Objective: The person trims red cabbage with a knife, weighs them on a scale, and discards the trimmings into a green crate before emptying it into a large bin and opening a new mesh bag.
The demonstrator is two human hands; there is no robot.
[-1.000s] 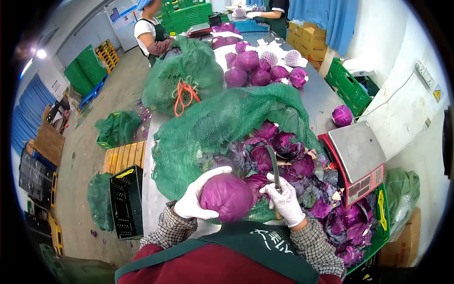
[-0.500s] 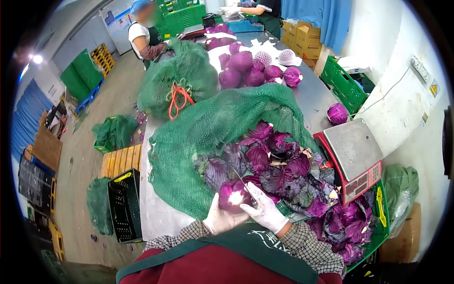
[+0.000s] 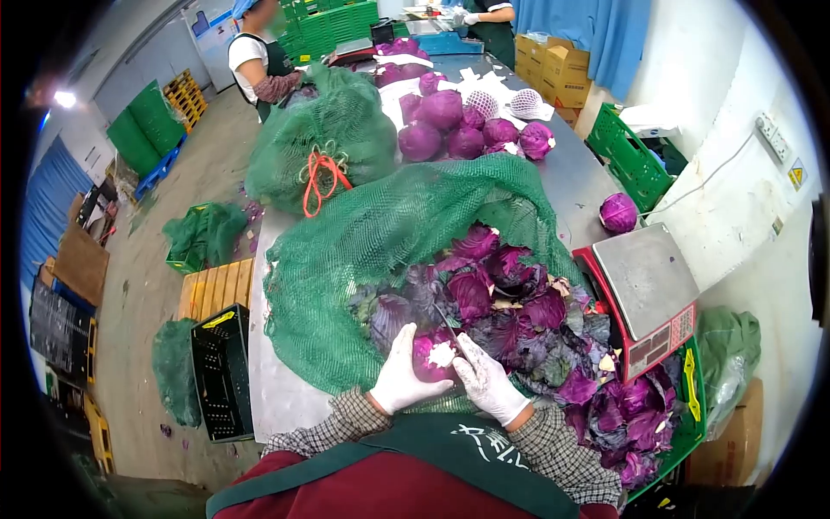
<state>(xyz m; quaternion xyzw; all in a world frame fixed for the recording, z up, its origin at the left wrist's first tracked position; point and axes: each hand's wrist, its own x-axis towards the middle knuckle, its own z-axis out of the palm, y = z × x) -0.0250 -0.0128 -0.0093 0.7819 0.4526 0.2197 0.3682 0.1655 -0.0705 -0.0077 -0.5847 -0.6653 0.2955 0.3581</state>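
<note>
A purple cabbage (image 3: 427, 358) with a pale cut stem end facing up sits in front of me. My left hand (image 3: 405, 374), in a white glove, grips it from the left side. A thin knife (image 3: 448, 322) points up and away from my gloved right hand (image 3: 489, 383), whose fingers are closed round its handle, close to the cabbage's right side. Beyond the hands, a heap of loose purple cabbage leaves (image 3: 510, 303) lies on a green mesh sack (image 3: 346, 251) spread over the metal table (image 3: 290, 400).
Right of the leaves stands a red scale (image 3: 644, 281), with a green crate (image 3: 692, 424) of leaves below. Whole cabbages (image 3: 441, 111) and a tied mesh sack (image 3: 324, 143) lie farther back. Two people work at the far end. A black crate (image 3: 223, 372) stands left.
My left hand has moved up along the cabbage's left side, and the cabbage has turned so its stem end faces up more. My right hand has shifted slightly with the knife.
</note>
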